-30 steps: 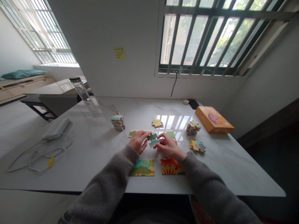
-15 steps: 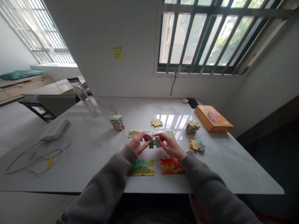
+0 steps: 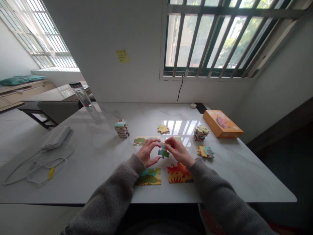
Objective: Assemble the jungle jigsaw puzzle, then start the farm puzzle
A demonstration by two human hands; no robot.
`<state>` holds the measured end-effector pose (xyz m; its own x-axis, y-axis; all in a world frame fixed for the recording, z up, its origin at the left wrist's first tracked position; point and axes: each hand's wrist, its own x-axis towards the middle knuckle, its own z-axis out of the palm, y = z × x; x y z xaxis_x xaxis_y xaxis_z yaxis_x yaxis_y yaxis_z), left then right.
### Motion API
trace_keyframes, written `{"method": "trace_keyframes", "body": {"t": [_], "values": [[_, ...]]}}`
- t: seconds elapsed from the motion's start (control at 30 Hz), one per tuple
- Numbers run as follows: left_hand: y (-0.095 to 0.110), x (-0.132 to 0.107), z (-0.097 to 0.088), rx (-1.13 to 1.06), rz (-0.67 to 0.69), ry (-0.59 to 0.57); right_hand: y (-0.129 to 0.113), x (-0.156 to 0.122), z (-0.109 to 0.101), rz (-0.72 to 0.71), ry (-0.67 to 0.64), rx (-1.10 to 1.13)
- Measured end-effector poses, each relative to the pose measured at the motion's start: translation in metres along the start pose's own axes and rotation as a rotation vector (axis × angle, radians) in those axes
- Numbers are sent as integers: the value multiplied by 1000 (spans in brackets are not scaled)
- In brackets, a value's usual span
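Observation:
Above the middle of the table I hold a blue-and-green puzzle piece [image 3: 164, 152], pinched at its upper right by my right hand [image 3: 179, 150]. My left hand [image 3: 147, 152] curves around the other side, thumb and fingers spread apart; its fingertips are close to the piece, and whether they touch it I cannot tell. Behind the hands lies a joined puzzle strip with green trees [image 3: 140, 140], partly covered. Nearer to me are a joined section with a green tree [image 3: 149, 177] and a red-orange joined section [image 3: 178, 173], each partly hidden by a forearm or hand.
Stacks of puzzle pieces stand at left [image 3: 121, 128] and right [image 3: 201, 133]. Small piles lie at the back [image 3: 163, 129] and right [image 3: 205, 152]. An orange box [image 3: 222, 124], a black phone [image 3: 201, 108], a glass bottle [image 3: 83, 94] and a white cable [image 3: 36, 160] are around.
The left fingers have spread away from the piece, which both hands pinched before. The piece has turned and shifted slightly right, staying in the right hand.

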<state>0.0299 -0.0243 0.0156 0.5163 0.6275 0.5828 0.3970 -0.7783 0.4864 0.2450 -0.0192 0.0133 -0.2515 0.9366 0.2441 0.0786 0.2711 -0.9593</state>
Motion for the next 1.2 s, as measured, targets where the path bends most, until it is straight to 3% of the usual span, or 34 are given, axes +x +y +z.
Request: {"method": "trace_keyframes", "body": {"t": [0.33, 0.4, 0.57, 0.67, 0.77, 0.9, 1.0, 1.2], "values": [[-7, -1, -1, 23, 89, -63, -10, -2, 0, -1, -71, -8], [-10, -1, -1, 40, 52, -42, -13, -1, -6, -10, -10, -43], [-21, -4, 2, 115, -8, -13, -14, 3, -32, -95, 305, -172], [-26, -7, 4, 158, -21, -28, -10, 4, -46, -101, 358, -308], [-30, -7, 6, 189, -53, -42, -3, 2, -52, -97, 252, -652], [-29, -1, 4, 219, -110, -81, 5, -3, -49, -45, 16, -1057], [-25, 14, 0, 277, -143, -138, 6, -6, -46, -9, -86, -1182], [-23, 59, 8, 401, -211, -254, -1, -7, -45, 20, -100, -1249]]}}
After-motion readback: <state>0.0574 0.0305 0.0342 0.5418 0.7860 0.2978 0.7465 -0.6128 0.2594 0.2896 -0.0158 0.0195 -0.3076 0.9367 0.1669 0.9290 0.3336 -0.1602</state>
